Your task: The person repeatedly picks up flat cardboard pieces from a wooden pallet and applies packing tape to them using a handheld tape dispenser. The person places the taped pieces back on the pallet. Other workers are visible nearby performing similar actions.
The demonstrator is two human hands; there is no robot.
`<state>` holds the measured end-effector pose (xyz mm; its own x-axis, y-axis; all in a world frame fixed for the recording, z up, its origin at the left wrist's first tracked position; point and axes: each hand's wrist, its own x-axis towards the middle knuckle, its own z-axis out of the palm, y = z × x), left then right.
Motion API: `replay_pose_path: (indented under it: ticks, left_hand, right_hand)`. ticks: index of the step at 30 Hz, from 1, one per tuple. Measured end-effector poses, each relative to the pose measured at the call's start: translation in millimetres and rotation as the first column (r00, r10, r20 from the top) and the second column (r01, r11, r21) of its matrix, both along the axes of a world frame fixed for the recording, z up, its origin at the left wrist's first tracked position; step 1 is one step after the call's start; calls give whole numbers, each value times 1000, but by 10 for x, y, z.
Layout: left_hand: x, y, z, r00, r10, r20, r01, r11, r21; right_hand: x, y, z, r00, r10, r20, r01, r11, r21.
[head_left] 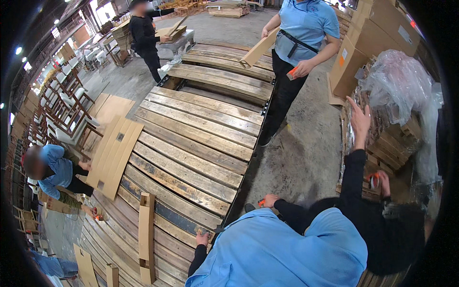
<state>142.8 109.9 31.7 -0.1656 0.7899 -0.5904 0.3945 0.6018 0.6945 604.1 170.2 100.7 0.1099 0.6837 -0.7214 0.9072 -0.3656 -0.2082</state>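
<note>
From the lower edge, beside the blue shirt, my left hand [203, 237] in a black sleeve rests at the near edge of the slatted wooden table [191, 158]. Its fingers are curled; what they hold, if anything, is too small to make out. My right hand [271, 200] is closed around a small orange tool [261, 203] just off the table's right side. A long, narrow folded cardboard piece [147, 234] lies on the slats left of my left hand. Near it, a co-worker steadies a wide cardboard sheet [114, 155].
Close on my right, a black-sleeved arm [354, 167] reaches up; another hand [384, 184] holds an orange-red tool. A co-worker in blue [308, 28] stands beyond with a cardboard strip. Cartons [356, 62] and plastic-wrapped goods [399, 86] line the right. Chairs [71, 103] stand at left.
</note>
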Motion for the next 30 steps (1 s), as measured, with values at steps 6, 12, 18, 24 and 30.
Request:
replay_pose_path:
  ticks: [6, 12, 18, 24, 30]
  left_hand:
    - [248, 77, 330, 999, -4, -45, 0, 995, -102]
    - [214, 197, 235, 999, 11, 37, -7, 992, -127]
    - [265, 255, -160, 990, 6, -139, -11, 999, -40]
    - [324, 309, -368, 991, -68, -112, 54, 991, -125]
    - [623, 424, -55, 957, -155, -246, 134, 986, -100]
  right_hand:
    - [201, -6, -178, 999, -6, 41, 6, 1000, 18]
    - [202, 138, 0, 1000, -15, 19, 14, 1000, 28]
    - [334, 260, -16, 1000, 3, 11, -3, 1000, 10]
    - [453, 390, 102, 1000, 4, -11, -4, 1000, -17]
    - [652, 509, 12, 1000, 17, -2, -17, 999, -32]
